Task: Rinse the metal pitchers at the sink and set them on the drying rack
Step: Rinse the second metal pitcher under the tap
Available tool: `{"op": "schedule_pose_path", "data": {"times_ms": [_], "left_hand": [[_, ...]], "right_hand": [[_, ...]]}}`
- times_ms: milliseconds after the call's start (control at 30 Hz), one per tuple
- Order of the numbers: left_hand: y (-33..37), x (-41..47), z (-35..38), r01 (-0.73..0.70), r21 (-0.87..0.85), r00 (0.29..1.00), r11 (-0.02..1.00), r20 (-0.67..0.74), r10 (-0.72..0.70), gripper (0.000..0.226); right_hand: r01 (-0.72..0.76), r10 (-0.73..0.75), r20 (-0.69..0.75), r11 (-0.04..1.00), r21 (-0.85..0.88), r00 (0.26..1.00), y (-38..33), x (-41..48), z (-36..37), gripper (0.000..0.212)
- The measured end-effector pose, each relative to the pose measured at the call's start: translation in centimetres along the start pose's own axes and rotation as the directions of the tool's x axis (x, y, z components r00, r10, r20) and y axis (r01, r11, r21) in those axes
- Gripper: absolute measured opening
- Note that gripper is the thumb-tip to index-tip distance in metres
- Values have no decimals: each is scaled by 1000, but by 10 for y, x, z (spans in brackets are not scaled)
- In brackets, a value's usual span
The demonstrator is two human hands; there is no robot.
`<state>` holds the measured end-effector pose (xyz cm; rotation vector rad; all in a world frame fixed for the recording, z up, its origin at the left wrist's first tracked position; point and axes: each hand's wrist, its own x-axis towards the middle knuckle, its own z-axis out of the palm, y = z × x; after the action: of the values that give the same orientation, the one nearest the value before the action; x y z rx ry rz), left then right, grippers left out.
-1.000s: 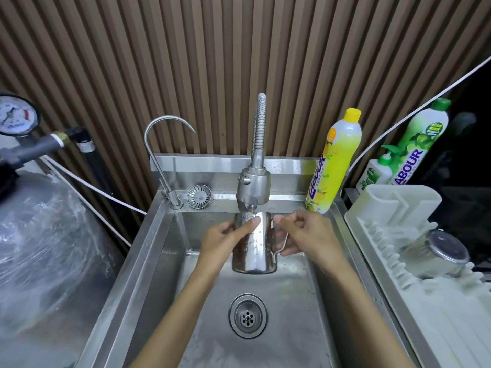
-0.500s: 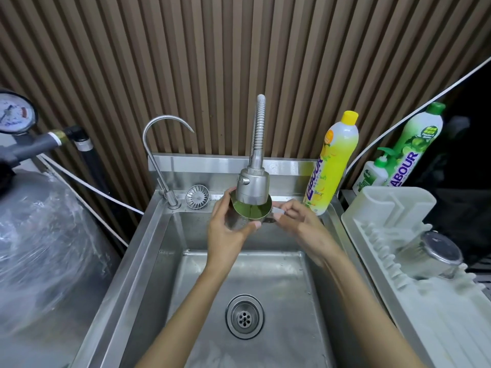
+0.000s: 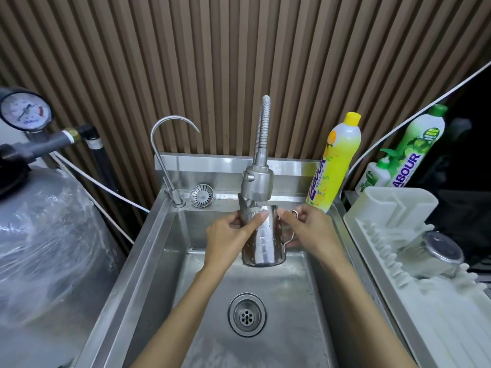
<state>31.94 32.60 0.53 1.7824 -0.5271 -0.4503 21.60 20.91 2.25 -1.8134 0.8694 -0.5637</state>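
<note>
A wet steel pitcher (image 3: 265, 240) hangs upright over the sink (image 3: 148, 251), its rim right under the spray faucet head (image 3: 257, 185). My left hand (image 3: 228, 239) wraps the pitcher's left side, thumb across its front. My right hand (image 3: 310, 229) grips the wire handle on the pitcher's right side. A second steel pitcher (image 3: 430, 254) lies on its side on the white drying rack (image 3: 393, 208) at the right.
A thin gooseneck tap (image 3: 166, 144) and a round strainer (image 3: 202, 195) sit at the sink's back left. The drain (image 3: 247, 314) lies in the basin below the pitcher. A yellow soap bottle (image 3: 336, 163) and green bottles (image 3: 417, 147) stand at the back right. A wrapped tank (image 3: 45, 248) fills the left.
Half a second ago the pitcher was tipped with its mouth toward me, close under the faucet head. It is now upright and lower, with both hands back on its sides.
</note>
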Motion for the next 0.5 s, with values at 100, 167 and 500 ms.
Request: {"op": "schedule_pose_path", "data": {"times_ms": [100,167,500], "left_hand": [[2,-2,4,145,-221,981,965,159,-111,19],[2,0,6,205,-341,959,918,258,-118,19],[-11,14,5,-196,-368,979,909,-24,201,65]], "right_hand": [[62,-73,-42,970,-235,996,-8,2,-11,34],[86,-112,-51,929,-360,992,-16,1,-14,32],[23,-58,92,939,344,994,-10,14,6,29]]}}
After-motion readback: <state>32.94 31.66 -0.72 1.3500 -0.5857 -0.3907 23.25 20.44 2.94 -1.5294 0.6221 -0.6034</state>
